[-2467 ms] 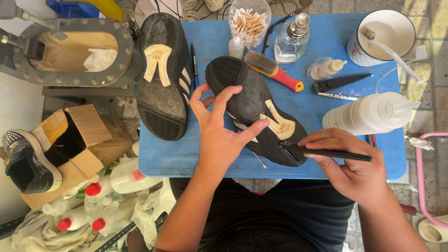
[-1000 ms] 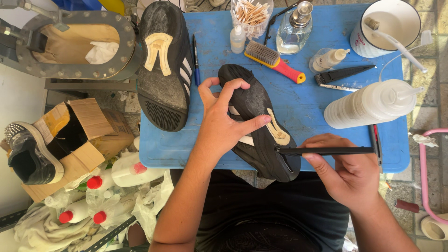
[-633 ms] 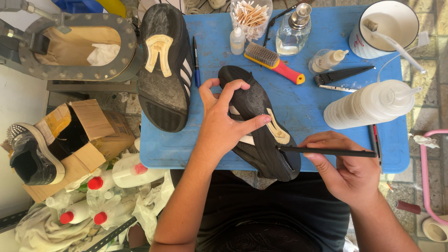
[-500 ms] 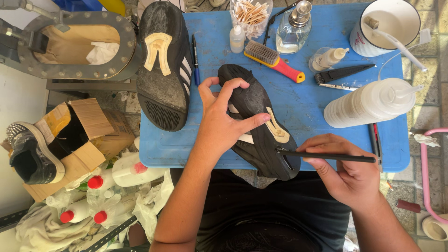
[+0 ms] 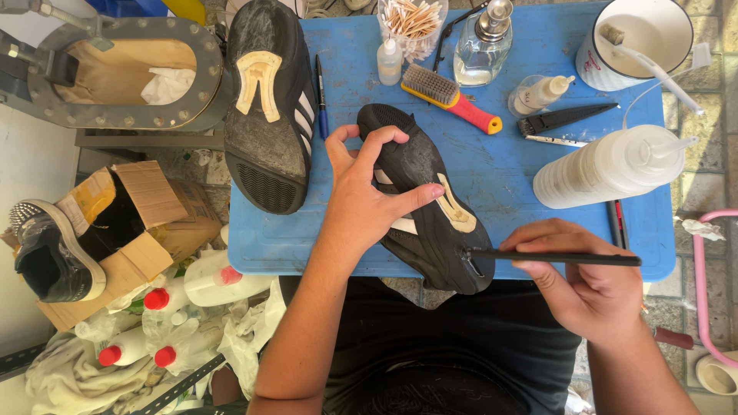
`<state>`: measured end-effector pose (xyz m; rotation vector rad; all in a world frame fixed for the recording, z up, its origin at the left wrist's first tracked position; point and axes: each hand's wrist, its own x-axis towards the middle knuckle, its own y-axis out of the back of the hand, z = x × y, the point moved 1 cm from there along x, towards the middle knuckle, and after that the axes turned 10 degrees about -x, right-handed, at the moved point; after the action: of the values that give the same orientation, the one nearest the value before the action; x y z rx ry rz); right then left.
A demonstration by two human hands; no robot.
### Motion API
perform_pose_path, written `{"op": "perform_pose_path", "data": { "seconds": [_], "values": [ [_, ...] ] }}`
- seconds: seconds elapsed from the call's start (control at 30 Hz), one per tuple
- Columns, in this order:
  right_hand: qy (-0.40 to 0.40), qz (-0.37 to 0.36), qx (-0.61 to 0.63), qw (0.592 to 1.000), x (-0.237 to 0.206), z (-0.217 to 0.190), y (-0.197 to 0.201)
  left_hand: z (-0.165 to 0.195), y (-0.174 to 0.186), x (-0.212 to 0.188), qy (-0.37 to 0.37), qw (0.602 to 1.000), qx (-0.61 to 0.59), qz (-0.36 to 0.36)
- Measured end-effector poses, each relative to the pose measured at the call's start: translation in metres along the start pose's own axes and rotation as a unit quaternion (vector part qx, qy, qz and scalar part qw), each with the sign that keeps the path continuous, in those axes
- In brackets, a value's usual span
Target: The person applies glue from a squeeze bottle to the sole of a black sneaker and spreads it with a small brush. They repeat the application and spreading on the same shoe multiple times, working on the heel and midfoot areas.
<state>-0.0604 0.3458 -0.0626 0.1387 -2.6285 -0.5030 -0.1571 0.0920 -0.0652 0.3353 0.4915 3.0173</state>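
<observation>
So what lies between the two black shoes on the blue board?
In the head view, a blue pen lies between the left shoe and the held shoe.

Black shoe [image 5: 430, 207] sole-up, thin black brush [image 5: 553, 258] touching heel

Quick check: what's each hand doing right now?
Left hand: closed over the black shoe, pressing it onto the blue tray.
Right hand: closed on a thin black brush, tip at the shoe's sole.

The left hand [image 5: 361, 204] hides the black shoe's [image 5: 430, 207] middle, and the white cup [image 5: 642, 38] is cut off at the top edge.
</observation>
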Motion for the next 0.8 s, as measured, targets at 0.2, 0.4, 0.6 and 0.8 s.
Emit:
{"op": "perform_pose_path", "data": {
  "seconds": [0.2, 0.4, 0.6, 0.8],
  "values": [
    [0.019, 0.016, -0.024, 0.999, 0.004, 0.003, -0.009, 0.001, -0.001, 0.0, 0.024, 1.0, -0.004, -0.004],
    [-0.01, -0.034, -0.024, 0.999, 0.004, 0.003, 0.0, 0.0, -0.001, 0.0, 0.021, 1.0, -0.011, -0.008],
    [0.012, 0.006, 0.016, 1.0, 0.002, 0.012, 0.0, -0.002, -0.001, 0.0, -0.014, 1.0, 0.011, -0.002],
    [0.005, 0.019, 0.007, 1.0, -0.01, 0.018, -0.003, -0.003, -0.004, 0.0, 0.017, 1.0, 0.011, -0.001]
  ]
}}
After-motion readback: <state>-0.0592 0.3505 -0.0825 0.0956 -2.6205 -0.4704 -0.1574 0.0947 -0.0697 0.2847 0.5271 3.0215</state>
